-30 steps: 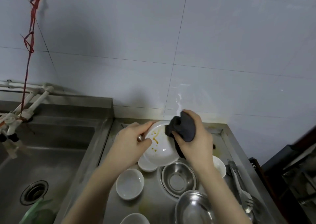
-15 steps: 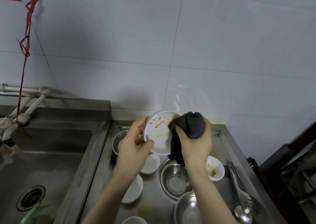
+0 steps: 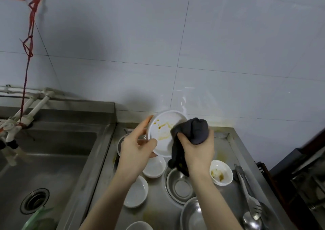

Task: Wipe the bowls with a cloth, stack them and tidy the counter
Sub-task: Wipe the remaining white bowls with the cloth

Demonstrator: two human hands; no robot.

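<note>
The left hand [image 3: 136,148] grips the rim of a white dish [image 3: 164,133], thumb curled over its near edge and fingers [image 3: 146,124] stretched behind the far side, holding it tilted and raised above the bench [image 3: 223,145]. Orange-brown smears mark the dish's inner face, just beyond the thumb. The right hand [image 3: 197,148] clenches a bunched dark grey cloth [image 3: 192,130], which touches the dish's right edge; a tail of the cloth hangs below the fingers beside the wrist. Beneath both hands lie four small white bowls: one [image 3: 154,166] just under the left thumb, one [image 3: 136,193] beside the left forearm, one soiled [image 3: 221,175] right of the right wrist, and one [image 3: 139,226] cut by the bottom edge. Three metal bowls show: one [image 3: 179,185] below the cloth's tail, one [image 3: 193,215] nearer, one [image 3: 121,142] partly hidden behind the left hand. Right of the right forearm lie tongs [image 3: 246,189] and a spoon [image 3: 250,221]. Left of the left hand sits one sink [image 3: 52,159].
</note>
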